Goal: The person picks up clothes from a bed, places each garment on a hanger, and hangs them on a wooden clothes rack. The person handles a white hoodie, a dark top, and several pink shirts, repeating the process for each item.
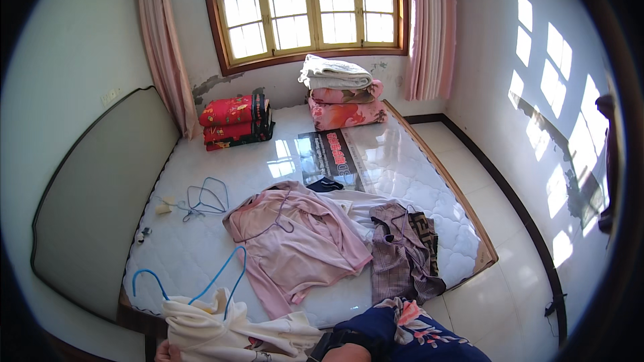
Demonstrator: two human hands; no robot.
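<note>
At the bed's near edge, my left hand (168, 351) has its fingers closed on a cream hooded top (208, 335). A blue hanger (218, 273) pokes up out of this top around the neck, with part of it hidden in the cloth. Low in the middle, a patch of bare skin (345, 353) shows beside dark and blue floral cloth (422, 332); it may belong to my right arm, but no right fingers show. Just beyond lies a pink long-sleeved top (295, 245) with a purple hanger (272, 221) on it. A checked garment (396, 261) lies to its right.
The plastic-covered mattress (201, 241) has loose hangers (206, 198) at left. Folded red bedding (231, 124) and a pink floral stack (345, 110) with a white folded blanket (335, 72) stand at the far end. A grey headboard (100, 194) borders the left side; tiled floor (496, 228) runs along the right.
</note>
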